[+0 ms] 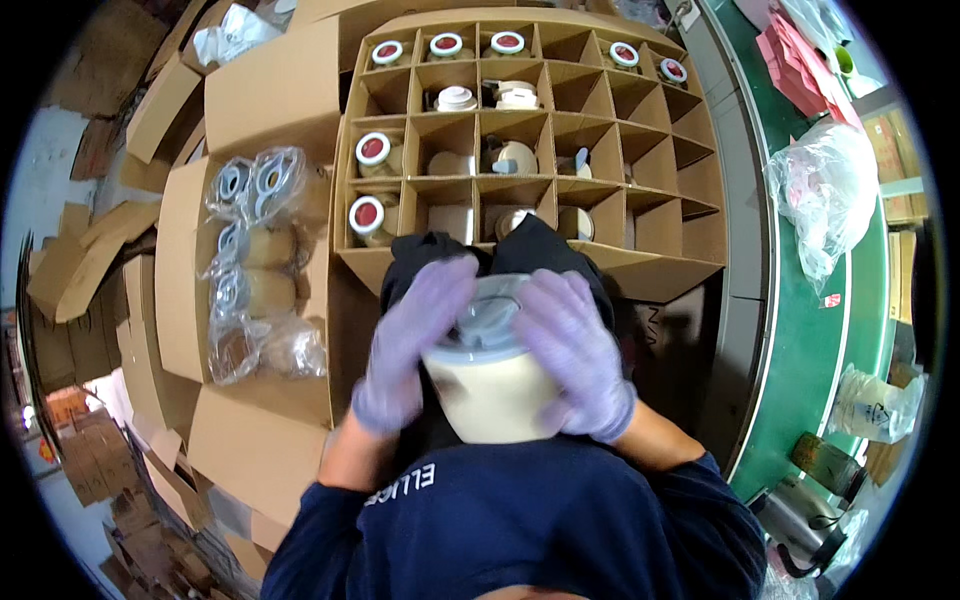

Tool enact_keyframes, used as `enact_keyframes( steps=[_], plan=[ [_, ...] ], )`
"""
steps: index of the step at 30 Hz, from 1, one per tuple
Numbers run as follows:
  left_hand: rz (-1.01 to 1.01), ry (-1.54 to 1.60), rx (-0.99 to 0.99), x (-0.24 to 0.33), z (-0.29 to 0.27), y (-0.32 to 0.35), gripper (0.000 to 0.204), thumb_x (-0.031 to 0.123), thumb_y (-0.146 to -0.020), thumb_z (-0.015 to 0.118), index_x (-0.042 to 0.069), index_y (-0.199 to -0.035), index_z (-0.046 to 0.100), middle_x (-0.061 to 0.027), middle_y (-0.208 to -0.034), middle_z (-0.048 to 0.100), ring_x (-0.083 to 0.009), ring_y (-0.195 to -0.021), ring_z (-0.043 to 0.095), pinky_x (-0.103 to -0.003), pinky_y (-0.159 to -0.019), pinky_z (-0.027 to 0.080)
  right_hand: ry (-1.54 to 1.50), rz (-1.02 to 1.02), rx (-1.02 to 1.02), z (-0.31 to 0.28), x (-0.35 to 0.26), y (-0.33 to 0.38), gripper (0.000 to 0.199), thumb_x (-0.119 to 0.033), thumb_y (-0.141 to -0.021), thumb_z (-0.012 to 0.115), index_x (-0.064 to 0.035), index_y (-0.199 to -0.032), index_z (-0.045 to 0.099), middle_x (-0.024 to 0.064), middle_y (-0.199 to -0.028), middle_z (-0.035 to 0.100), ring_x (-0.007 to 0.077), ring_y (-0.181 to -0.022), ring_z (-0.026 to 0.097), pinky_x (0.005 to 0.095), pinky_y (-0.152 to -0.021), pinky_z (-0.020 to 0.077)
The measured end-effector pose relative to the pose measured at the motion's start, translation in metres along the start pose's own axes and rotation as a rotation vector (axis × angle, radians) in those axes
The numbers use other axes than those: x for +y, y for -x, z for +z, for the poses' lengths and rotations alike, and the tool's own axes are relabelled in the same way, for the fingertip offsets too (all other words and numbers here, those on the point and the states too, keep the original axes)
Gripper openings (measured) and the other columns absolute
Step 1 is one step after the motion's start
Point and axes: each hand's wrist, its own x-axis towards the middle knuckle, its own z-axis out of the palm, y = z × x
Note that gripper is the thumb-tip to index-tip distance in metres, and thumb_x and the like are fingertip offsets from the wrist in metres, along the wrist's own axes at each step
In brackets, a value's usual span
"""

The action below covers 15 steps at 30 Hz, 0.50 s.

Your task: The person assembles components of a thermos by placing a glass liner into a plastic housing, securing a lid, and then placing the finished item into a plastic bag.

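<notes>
A cream, round-bodied canister [495, 395] with a translucent grey-blue lid [490, 312] rests against my lap, its top tipped away from me. My left hand [420, 335], in a thin lilac glove, is pressed to the left side of the lid. Gloved alike, my right hand [580, 355] wraps the right side, fingers over the lid's edge and palm along the body. Both hands are slightly blurred. Just beyond my knees stands a divided cardboard box [590, 262]. Its cells hold several jars with white-rimmed red lids [373, 149] and some cream-topped vessels [515, 158].
Left of the divided box, an open carton [185, 270] holds several plastic-wrapped containers [265, 245]. Flattened cardboard [85, 260] piles up farther left. On the right runs a green bench [800, 340] with clear plastic bags [825, 200] and a steel jug [800, 520].
</notes>
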Motion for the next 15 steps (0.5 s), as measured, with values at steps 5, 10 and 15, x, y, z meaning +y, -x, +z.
enact_keyframes(
  steps=[5, 10, 15],
  plan=[
    [-0.759, 0.984, 0.405, -0.009, 0.021, 0.002, 0.062, 0.048, -0.107, 0.039, -0.002, -0.141, 0.051, -0.0154, -0.143, 0.055, -0.0238, -0.132, 0.052, -0.035, -0.112, 0.040, 0.043, 0.264, 0.108, -0.007, 0.032, 0.000, 0.064, -0.043, -0.103, 0.033, 0.0031, -0.144, 0.049, 0.0275, -0.150, 0.046, 0.0442, -0.144, 0.039, 0.0522, -0.123, 0.0198],
    [-0.400, 0.623, 0.337, -0.011, 0.011, 0.023, 0.062, 0.043, -0.107, 0.041, -0.005, -0.147, 0.046, -0.0162, -0.155, 0.044, -0.0228, -0.146, 0.037, -0.036, -0.120, 0.028, -0.219, 0.303, -0.033, -0.002, 0.053, -0.006, 0.064, -0.045, -0.105, 0.031, 0.0034, -0.143, 0.050, 0.0269, -0.146, 0.050, 0.0397, -0.145, 0.039, 0.0484, -0.123, 0.0216],
    [-0.386, 0.587, 0.355, 0.006, 0.004, -0.009, 0.078, 0.056, -0.106, 0.024, -0.006, -0.151, 0.038, -0.0211, -0.157, 0.041, -0.0280, -0.148, 0.035, -0.039, -0.124, 0.020, -0.070, 0.011, 0.012, -0.012, 0.016, -0.012, 0.081, -0.062, -0.101, 0.027, 0.0020, -0.143, 0.051, 0.0281, -0.148, 0.048, 0.0454, -0.143, 0.039, 0.0553, -0.122, 0.0183]
  ],
)
